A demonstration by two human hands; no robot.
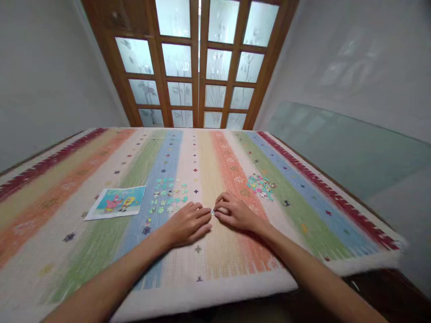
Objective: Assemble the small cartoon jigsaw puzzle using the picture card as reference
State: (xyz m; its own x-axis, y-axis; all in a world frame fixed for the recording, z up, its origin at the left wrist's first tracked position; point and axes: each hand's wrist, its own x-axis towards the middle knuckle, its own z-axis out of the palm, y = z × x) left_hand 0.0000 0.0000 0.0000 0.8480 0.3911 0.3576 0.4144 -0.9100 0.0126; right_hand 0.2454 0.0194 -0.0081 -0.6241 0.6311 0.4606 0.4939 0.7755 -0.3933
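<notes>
A small pale jigsaw piece [213,212] is at the fingertips of both hands, low over the cloth's yellow stripe. My right hand [234,211] has its thumb and fingers bent together in a pinch on it. From the other side, my left hand [190,224] lies palm down, its fingers stretched out and their tips at the piece. Left of the hands, several teal and green jigsaw pieces [164,194] are spread in loose rows. A heap of mixed pieces [261,185] lies beyond my right hand. The undersides of the fingers are hidden.
A printed picture sheet [116,202] with two cartoon figures lies at the left on the striped, quilted cloth [229,260]. The cloth's white padded edge runs along the front. Behind stand wooden doors [198,67] with frosted panes, between pale walls.
</notes>
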